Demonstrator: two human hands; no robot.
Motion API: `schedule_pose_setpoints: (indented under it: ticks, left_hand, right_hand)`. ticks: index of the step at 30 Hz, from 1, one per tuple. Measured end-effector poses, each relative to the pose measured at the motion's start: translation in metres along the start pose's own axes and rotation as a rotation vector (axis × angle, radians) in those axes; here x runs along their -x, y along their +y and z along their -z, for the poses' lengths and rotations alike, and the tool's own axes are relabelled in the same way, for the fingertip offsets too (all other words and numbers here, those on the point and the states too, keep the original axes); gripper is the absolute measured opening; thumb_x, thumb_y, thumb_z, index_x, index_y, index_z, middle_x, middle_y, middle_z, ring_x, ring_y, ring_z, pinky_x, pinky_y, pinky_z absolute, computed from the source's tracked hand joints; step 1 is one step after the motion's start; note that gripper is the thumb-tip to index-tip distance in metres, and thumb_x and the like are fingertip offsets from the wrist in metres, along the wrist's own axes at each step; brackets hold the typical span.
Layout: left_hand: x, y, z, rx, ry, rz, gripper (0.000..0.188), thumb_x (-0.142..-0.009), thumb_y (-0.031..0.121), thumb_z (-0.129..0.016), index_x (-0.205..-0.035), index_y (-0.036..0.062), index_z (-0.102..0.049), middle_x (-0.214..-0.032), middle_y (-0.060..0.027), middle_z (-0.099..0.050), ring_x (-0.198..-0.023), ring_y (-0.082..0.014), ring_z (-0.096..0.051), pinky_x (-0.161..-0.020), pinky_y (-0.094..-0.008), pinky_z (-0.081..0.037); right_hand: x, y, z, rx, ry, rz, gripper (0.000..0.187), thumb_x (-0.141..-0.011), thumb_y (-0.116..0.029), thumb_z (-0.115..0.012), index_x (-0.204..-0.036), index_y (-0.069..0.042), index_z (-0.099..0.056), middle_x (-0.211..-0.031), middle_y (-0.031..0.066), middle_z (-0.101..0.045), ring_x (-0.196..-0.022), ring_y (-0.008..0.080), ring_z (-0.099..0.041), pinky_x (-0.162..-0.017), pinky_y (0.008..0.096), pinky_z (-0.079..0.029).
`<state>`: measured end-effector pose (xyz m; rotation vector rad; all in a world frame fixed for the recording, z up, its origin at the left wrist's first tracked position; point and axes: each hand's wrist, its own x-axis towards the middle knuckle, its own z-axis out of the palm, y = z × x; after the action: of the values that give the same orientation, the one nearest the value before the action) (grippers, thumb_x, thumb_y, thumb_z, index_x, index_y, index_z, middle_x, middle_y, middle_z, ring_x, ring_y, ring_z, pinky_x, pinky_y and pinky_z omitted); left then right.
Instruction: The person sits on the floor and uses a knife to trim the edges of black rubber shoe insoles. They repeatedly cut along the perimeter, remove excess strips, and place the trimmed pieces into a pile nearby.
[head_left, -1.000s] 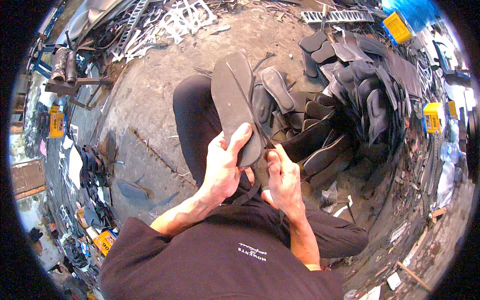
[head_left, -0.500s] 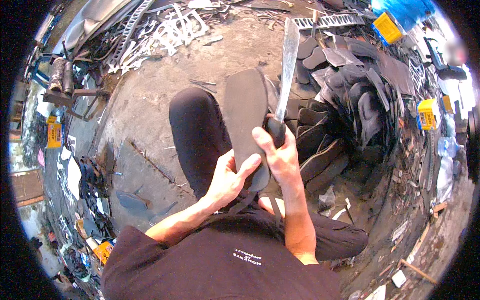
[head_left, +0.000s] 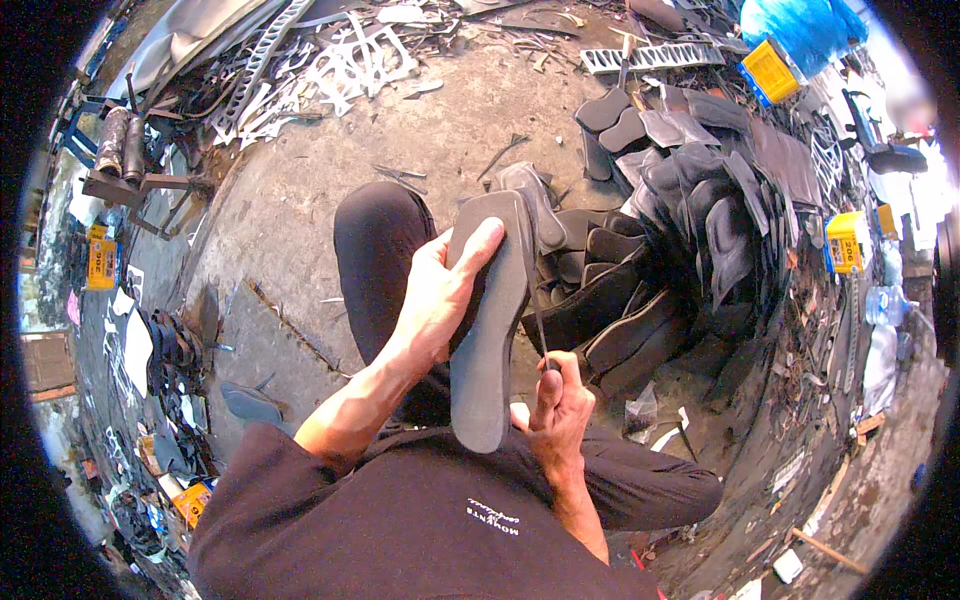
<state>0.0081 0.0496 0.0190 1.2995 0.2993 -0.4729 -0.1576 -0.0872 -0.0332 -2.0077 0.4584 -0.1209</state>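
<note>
A long dark grey shoe sole lies lengthwise in front of my body, above my lap. My left hand is closed on its upper part, thumb pressed flat on the face and fingers underneath. Along the sole's right edge runs a knife, its blade seen nearly edge-on and pointing away from me. My right hand is wrapped round the knife's dark handle, close to the sole's right side. Whether the blade touches the sole's edge I cannot tell.
Dark soles stand packed in rows right of my knees, beside a large heap of dark cut pieces. White cut-out scraps litter the far left floor. A yellow box and a metal stand are farther out.
The sole has turned and come nearer my body. My left hand has moved up along it. The knife has dropped from upright to beside the sole's right edge, with my right hand lower.
</note>
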Motion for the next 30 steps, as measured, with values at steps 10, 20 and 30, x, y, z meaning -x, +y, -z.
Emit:
schedule_pose_setpoints:
  ticks: [10,20,30]
  left_hand:
    - [0.000,0.019,0.032,-0.231,-0.461,0.030,0.044,-0.091,0.033,-0.088,-0.121,0.0030,-0.075,-0.101,-0.0004,-0.078,-0.087,-0.0093,-0.069,-0.081,-0.0289,-0.057]
    - [-0.006,0.028,0.039,-0.449,-0.727,0.078,0.044,-0.084,0.031,-0.093,-0.112,-0.0001,-0.078,-0.097,-0.0011,-0.079,-0.088,-0.0087,-0.069,-0.079,-0.0293,-0.056]
    - [-0.029,0.003,0.025,0.024,-0.046,-0.265,0.025,-0.095,0.024,-0.086,-0.103,0.0022,-0.076,-0.094,-0.0024,-0.078,-0.084,-0.0097,-0.070,-0.073,-0.0308,-0.055]
  right_hand:
    - [-0.059,-0.031,0.043,-0.229,-0.161,-0.024,0.051,-0.117,-0.051,-0.040,-0.100,-0.008,-0.061,-0.063,-0.0062,-0.042,-0.056,0.0040,-0.039,-0.052,0.0265,-0.030]
    - [-0.042,-0.022,0.082,-0.041,-0.437,-0.091,0.054,-0.113,-0.053,-0.049,-0.097,-0.003,-0.062,-0.069,0.0038,-0.051,-0.063,0.0113,-0.047,-0.059,0.0329,-0.039]
    - [-0.057,-0.008,0.086,-0.452,-0.236,-0.299,0.059,-0.116,-0.059,-0.036,-0.104,-0.007,-0.060,-0.063,-0.0042,-0.047,-0.050,0.0045,-0.041,-0.046,0.0228,-0.033]
